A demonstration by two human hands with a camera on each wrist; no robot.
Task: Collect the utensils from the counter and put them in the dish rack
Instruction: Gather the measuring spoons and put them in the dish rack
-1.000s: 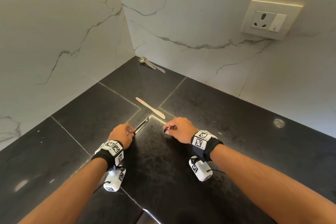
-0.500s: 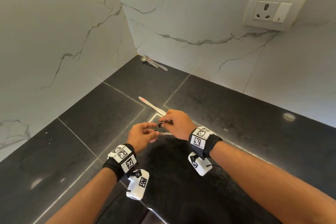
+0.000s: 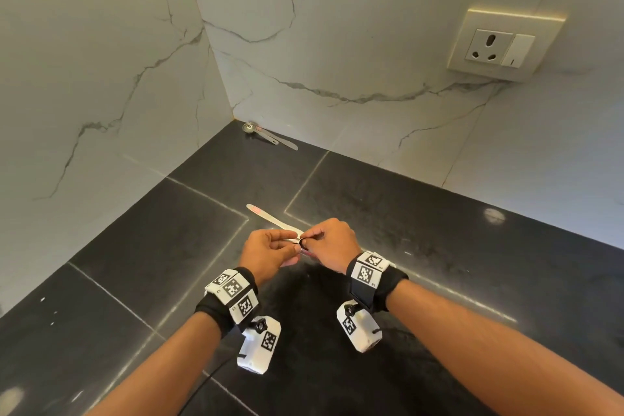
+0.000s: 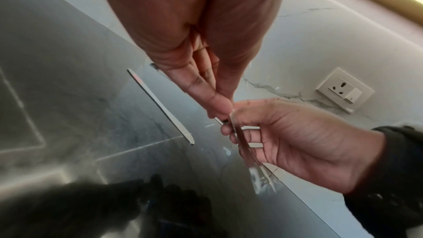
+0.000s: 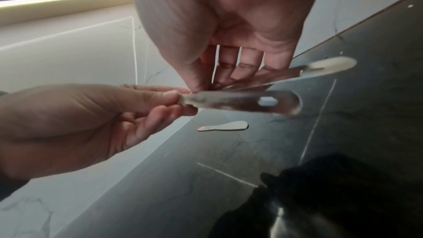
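Fingers (image 5: pixel 169 95) of the left hand (image 3: pixel 266 252) pinch a flat steel utensil (image 5: pixel 240 101) that the right hand (image 3: pixel 332 243) also grips above the counter (image 3: pixel 439 246) — only the wrist views show its slotted handle; the head view hides it. 2 more utensils lie apart: a knife (image 3: pixel 270 218) nearby, a spoon (image 3: pixel 266 135) in the corner.

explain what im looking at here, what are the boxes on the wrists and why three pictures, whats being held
No robot here: these are a person's two bare hands. The white boxes strapped under the wrists are small cameras, and the checkered squares on the bands are printed marker patterns.

One picture comes from a camera on the head, looking down at both hands. The other two come from the wrist cameras, looking along each hand at its fingers.

The left hand and right hand meet above a black counter. The left pinches a flat metal utensil handle with a hole near its end; the right holds another metal utensil.

Left on the counter: a flat utensil by the hands, and a small spoon in the corner.
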